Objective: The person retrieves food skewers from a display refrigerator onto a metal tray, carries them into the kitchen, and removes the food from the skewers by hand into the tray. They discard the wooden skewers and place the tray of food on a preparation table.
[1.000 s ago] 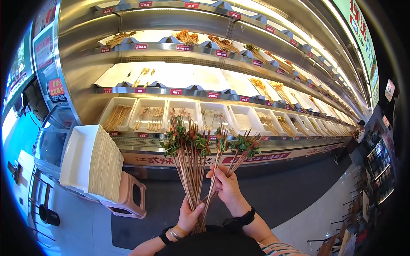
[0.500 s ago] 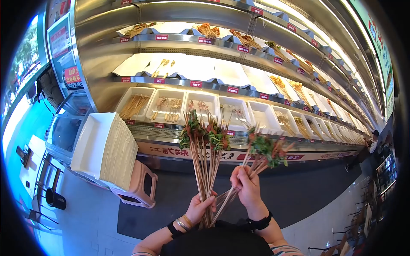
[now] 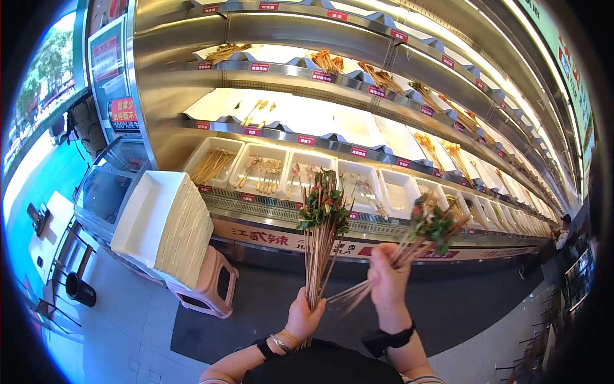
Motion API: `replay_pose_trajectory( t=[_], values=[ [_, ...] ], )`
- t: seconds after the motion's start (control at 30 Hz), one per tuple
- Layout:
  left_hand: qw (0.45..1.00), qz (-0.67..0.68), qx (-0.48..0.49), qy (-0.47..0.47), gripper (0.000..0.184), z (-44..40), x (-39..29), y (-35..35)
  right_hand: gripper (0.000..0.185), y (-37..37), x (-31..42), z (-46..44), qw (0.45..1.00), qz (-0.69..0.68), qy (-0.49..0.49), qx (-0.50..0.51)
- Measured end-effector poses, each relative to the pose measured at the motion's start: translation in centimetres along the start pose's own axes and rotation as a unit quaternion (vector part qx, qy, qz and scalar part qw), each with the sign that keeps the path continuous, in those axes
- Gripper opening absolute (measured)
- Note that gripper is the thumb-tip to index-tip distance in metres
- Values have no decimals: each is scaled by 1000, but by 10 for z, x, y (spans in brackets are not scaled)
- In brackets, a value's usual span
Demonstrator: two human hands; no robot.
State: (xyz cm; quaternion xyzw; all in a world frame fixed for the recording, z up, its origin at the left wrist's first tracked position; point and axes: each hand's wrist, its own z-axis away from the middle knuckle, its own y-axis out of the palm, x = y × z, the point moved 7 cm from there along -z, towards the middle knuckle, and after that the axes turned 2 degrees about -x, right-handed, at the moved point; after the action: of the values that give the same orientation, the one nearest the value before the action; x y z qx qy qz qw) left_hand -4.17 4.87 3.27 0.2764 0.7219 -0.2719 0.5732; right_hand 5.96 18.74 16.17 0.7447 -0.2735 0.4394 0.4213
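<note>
My left hand (image 3: 304,315) is closed around a bundle of skewers (image 3: 322,256), which stands nearly upright with green leaves and reddish bits at its top. Another bunch of leafy skewers (image 3: 430,229) is gripped in my right hand (image 3: 388,276), tilted so that its food end points up and to the right. The bare sticks of that bunch slant down toward my left hand and are smeared by motion. A gap separates the leafy heads of the two bunches. Both hands are in front of the display case, below its lowest row of trays.
A refrigerated display case (image 3: 300,136) holds rows of white trays, some with skewers. At the left, a stack of white trays (image 3: 167,224) rests on a pink plastic stool (image 3: 210,281). A black bin (image 3: 80,289) stands on the floor farther left. At the far right a person (image 3: 563,232) is visible.
My right hand has moved right and slightly down with its bunch, away from the left bundle. The left bundle's heads have drawn closer together. The view has shifted slightly.
</note>
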Motion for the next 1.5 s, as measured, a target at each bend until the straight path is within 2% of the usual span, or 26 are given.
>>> replay_pose_trajectory(
  t=[0.03,0.1,0.23,0.3,0.37,0.4,0.43,0.47,0.53,0.67,0.97,1.03,1.07,1.13,1.27,1.33,1.5],
  values=[
    [1000,-23,-6,19,29,2,-3,1,21,8,-10,1,999,38,-2,-19],
    [999,-25,-1,32,31,7,-2,6,21,36,-11,1,999,50,-4,-11],
    [998,-49,16,42,35,12,-4,10,21,43,-32,-1,997,78,-2,-9],
    [997,-46,33,48,34,15,-9,9,25,40,-46,1,994,52,99,4],
    [996,-44,49,54,33,16,-7,7,27,37,-45,1,992,32,120,13],
    [991,69,110,-29,31,18,8,12,25,33,-47,2,990,12,143,19],
    [963,180,168,-110,29,22,20,20,23,30,-50,4,986,-9,165,25],
    [963,181,169,-109,29,22,23,20,18,24,-55,5,988,-20,155,12],
    [893,373,198,-155,25,24,24,28,16,19,-60,4,986,-48,162,17],
    [874,401,207,-181,24,24,22,29,14,11,-66,2,978,-98,184,19],
    [856,421,231,-191,26,23,22,37,13,0,-63,7,979,-112,168,9],
    [811,492,222,-224,24,25,22,39,14,0,-61,8,979,-114,166,6],
    [811,492,223,-224,24,25,22,40,14,0,-60,9,979,-117,168,3],
    [878,386,234,-160,27,24,19,38,14,-2,-61,10,979,-119,167,3],
    [852,431,221,-200,29,25,15,40,11,-2,-57,9,978,-133,161,8],
    [895,353,210,-173,29,25,17,37,12,-4,-58,10,981,-117,155,-6],
    [925,308,171,-141,30,23,8,36,12,-1,-46,12,990,-91,92,-49]
  ],
)
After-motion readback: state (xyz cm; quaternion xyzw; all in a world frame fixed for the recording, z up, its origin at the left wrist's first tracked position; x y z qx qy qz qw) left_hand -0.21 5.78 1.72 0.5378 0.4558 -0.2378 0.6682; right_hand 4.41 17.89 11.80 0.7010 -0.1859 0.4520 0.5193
